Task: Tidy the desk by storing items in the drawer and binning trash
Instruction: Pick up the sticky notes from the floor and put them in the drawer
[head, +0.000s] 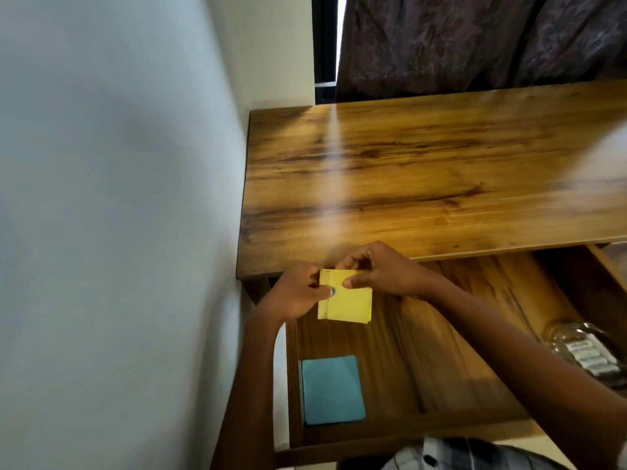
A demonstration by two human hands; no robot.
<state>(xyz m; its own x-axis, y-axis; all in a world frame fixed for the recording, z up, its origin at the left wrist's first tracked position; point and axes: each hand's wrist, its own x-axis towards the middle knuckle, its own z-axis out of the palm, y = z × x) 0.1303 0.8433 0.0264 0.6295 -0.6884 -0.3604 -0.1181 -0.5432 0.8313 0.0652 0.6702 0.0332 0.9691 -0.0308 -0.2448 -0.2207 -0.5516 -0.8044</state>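
Drawer (441, 425): pulled open below the desk edge. Holds, near left, a blue pad (333, 390); at right, a clear jar (583, 351), contents blurred.
Yellow pad (346, 298): held above the drawer's far left part, not yet stowed.
Left hand (297, 293): fingers curled, thumb pinching the pad's left edge.
Right hand (376, 269): thumb and curled fingers pinching the pad's top.
Desk (424, 171): visible top carries nothing.
Judgement: storing is well advanced; yellow pad remains, then drawer closing. No bin or trash in view.
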